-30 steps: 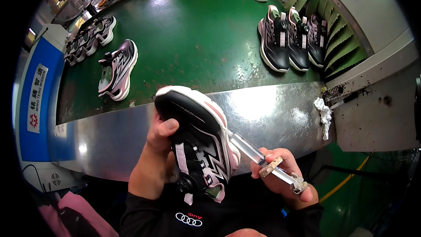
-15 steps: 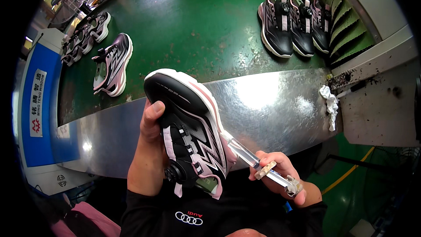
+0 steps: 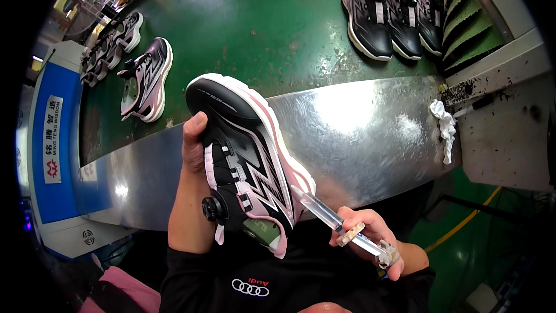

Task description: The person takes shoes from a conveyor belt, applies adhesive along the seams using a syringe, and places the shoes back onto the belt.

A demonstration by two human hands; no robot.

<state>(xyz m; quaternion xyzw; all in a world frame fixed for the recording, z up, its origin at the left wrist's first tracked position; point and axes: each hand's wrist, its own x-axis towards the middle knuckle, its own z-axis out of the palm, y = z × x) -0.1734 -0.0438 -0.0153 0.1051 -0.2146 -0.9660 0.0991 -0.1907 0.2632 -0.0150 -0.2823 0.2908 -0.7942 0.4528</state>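
Observation:
My left hand [image 3: 194, 139] grips a black and pink sneaker [image 3: 246, 122] with a white sole, its toe pointing up and away from me. The thumb shows along the shoe's left edge; the other fingers are hidden behind it. A round black dial and the green insole face toward me at the lower end. In my right hand [image 3: 373, 232] is a clear syringe [image 3: 321, 210], held around its barrel flange and plunger end. Its tip meets the sneaker near the heel, where the upper joins the sole.
On the green worktop [image 3: 249, 29] stand several similar sneakers: a pink and black one [image 3: 149, 81] at left, others behind it, and a row of black ones [image 3: 368, 23] at far right beside green flaps [image 3: 469, 20]. A metal strip [image 3: 370, 133] edges the bench, with crumpled white tissue [image 3: 443, 127] at its right.
The sneaker has shifted slightly left and turned a little in my left hand. The syringe tip has moved from the sole edge along the heel side. The view has shifted slightly.

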